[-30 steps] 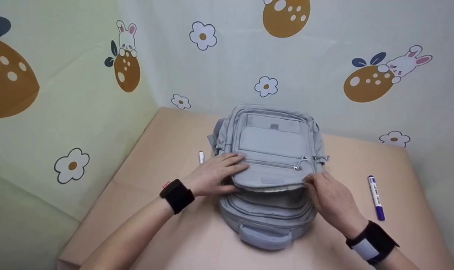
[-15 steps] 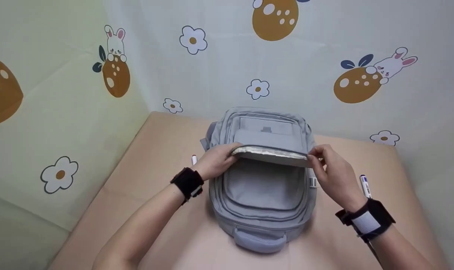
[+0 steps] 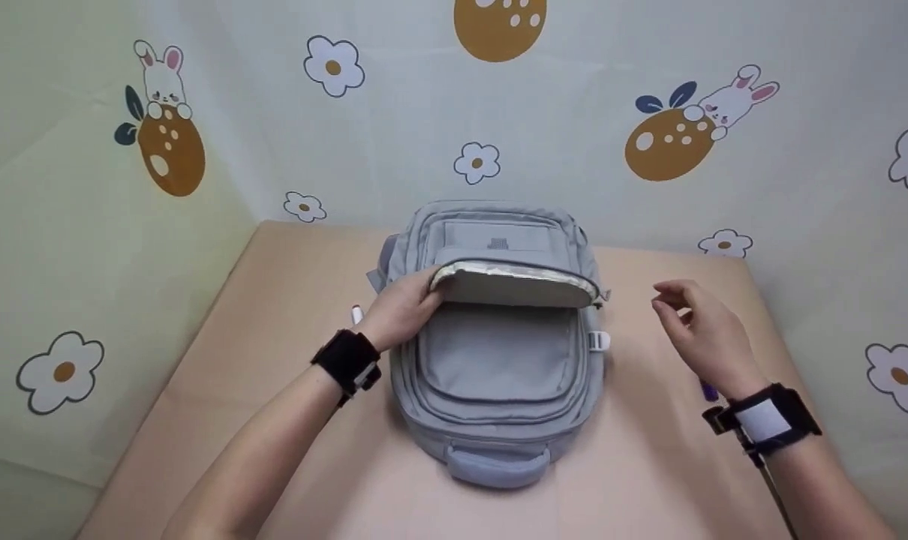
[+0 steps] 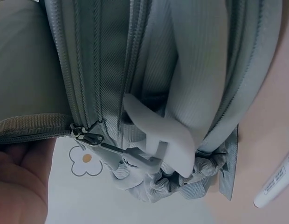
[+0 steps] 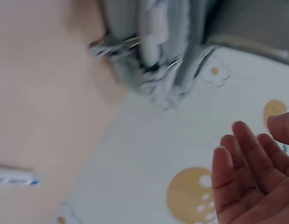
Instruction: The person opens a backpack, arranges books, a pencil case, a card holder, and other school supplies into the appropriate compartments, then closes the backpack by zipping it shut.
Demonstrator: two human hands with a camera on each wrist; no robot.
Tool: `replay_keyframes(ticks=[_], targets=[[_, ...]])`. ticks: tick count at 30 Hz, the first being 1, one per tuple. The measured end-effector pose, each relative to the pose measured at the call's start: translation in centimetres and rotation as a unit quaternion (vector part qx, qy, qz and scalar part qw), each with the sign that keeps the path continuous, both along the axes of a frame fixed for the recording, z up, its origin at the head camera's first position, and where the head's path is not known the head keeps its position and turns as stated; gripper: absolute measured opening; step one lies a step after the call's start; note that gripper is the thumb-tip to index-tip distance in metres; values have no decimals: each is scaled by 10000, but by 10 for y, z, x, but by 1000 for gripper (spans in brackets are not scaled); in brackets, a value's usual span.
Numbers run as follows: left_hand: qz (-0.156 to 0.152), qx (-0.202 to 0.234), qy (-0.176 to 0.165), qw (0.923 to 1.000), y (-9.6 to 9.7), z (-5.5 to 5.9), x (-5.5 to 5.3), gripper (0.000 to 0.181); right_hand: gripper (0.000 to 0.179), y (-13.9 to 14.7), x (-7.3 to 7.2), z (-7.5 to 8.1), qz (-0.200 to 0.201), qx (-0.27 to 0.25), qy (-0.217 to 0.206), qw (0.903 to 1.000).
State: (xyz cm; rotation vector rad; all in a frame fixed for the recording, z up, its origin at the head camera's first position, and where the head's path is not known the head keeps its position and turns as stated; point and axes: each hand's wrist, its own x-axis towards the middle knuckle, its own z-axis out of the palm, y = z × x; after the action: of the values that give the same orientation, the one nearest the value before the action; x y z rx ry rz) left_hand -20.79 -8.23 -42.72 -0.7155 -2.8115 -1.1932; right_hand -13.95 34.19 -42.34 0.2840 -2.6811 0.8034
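A light grey backpack point(image 3: 499, 421) lies on its back on the table, its carry handle point(image 3: 499, 466) toward me. Its front pocket is unzipped, and the pocket flap point(image 3: 514, 289) stands raised, showing a pale inner edge. My left hand point(image 3: 400, 311) holds the flap at its left edge; in the left wrist view the fingers lie against the flap beside a zipper pull point(image 4: 91, 137). To the right of the backpack, my right hand point(image 3: 708, 337) is in the air, fingers loosely bent, holding nothing. The right wrist view shows its palm and separated fingers point(image 5: 249, 158).
A white marker point(image 3: 357, 313) lies left of the backpack, partly hidden by my left hand. Another marker with a purple end point(image 3: 709, 390) lies under my right wrist. A patterned cloth point(image 3: 394, 135) hangs behind the table point(image 3: 221, 352).
Both hands raised the pocket flap away from me, uncovering the pocket's inside. My right hand then let go of the flap and moved right. My left hand kept its hold.
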Motion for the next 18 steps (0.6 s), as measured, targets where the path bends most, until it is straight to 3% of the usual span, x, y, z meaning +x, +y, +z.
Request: replay_keyframes(ticks=[4,9,14,18], targets=[[168,104,-76,9998,-2,5,-3,33,32,28,0,-13,-350,205,-865,9954],[312,287,-339,9985,3,9,-11,34,36,64,3,-34,-635,573,-1726,9813],[522,382,-515,9966,6,13,-19,33,38,82,6,-51,-885,1012,-2336,9630],[662,458,-765,9938,9,17,-24,38,38,86,9,-58,-1073,1029,-2676,9520]])
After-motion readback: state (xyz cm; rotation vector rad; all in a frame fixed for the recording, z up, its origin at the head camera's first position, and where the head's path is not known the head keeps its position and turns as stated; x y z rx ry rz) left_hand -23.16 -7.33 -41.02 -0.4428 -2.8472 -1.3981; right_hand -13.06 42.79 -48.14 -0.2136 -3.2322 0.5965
